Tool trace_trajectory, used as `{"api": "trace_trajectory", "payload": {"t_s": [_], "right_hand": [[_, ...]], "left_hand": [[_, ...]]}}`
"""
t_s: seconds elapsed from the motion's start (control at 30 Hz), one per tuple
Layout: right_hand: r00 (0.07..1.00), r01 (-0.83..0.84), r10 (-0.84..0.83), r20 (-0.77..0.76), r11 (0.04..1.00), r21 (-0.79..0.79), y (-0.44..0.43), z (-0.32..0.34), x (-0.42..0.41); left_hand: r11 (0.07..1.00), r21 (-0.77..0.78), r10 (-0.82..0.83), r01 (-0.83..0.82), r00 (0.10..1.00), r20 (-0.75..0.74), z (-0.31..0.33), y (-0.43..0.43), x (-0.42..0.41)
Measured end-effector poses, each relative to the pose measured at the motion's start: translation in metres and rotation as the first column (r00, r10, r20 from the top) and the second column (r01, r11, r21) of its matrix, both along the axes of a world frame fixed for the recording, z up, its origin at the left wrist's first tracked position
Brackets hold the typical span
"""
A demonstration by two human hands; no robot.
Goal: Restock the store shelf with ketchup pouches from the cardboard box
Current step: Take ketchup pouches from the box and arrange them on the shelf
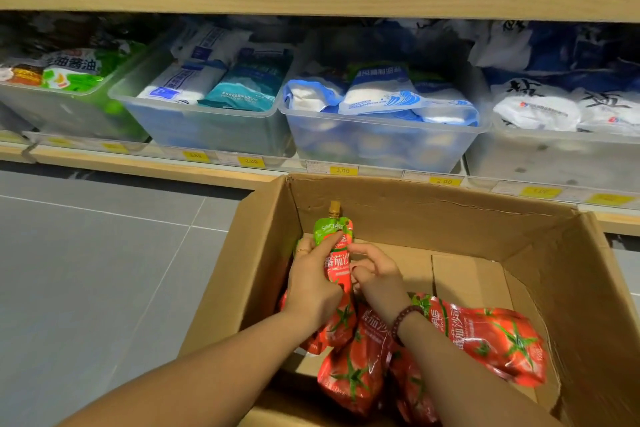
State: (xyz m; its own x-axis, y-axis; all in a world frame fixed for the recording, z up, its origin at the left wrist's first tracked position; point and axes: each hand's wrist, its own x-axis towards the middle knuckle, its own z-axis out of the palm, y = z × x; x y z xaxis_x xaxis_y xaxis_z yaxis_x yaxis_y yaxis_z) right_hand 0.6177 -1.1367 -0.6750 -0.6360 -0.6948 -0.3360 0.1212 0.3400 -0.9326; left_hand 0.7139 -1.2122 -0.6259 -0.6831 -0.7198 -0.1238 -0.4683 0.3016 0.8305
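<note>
My left hand point(313, 279) pinches the ketchup pouch point(337, 253) spout-up while my right hand point(375, 276), fingers half curled, steadies it over the cardboard box point(450, 215), ready for shelving.

Box point(450, 211) right half clear; shelf bins point(381, 146) full.

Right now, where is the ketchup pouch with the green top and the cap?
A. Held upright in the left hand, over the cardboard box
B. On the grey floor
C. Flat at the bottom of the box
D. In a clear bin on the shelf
A: the left hand grips the pouch upright, cap up, over the cardboard box.
</note>
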Motion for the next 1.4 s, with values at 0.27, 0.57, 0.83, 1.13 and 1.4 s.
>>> {"api": "trace_trajectory", "payload": {"t_s": [0.27,0.57,0.83,1.13,1.4], "right_hand": [[0.873,0.014,-0.155,-0.463,0.956,-0.294,-0.014,0.053,-0.016],[0.551,0.052,-0.124,-0.825,0.992,-0.114,-0.017,0.098,-0.054],[0.574,0.044,-0.015,-0.819,0.999,0.012,-0.012,0.093,-0.058],[0.708,0.002,0.009,-0.707,1.0,0.015,-0.013,0.106,-0.065],[0.784,-0.123,0.223,-0.579,0.97,0.208,-0.015,0.126,-0.083]], "left_hand": [[0.993,-0.085,-0.104,0.077,0.924,-0.369,0.051,-0.024,0.001],[0.975,-0.176,-0.206,0.134,0.842,-0.499,0.11,-0.079,-0.004],[0.972,-0.187,-0.226,0.144,0.797,-0.561,0.16,-0.093,-0.022],[0.935,-0.302,-0.349,0.186,0.64,-0.684,0.274,-0.11,-0.063],[0.908,-0.371,-0.412,0.193,0.571,-0.71,0.357,-0.129,-0.098]]}}
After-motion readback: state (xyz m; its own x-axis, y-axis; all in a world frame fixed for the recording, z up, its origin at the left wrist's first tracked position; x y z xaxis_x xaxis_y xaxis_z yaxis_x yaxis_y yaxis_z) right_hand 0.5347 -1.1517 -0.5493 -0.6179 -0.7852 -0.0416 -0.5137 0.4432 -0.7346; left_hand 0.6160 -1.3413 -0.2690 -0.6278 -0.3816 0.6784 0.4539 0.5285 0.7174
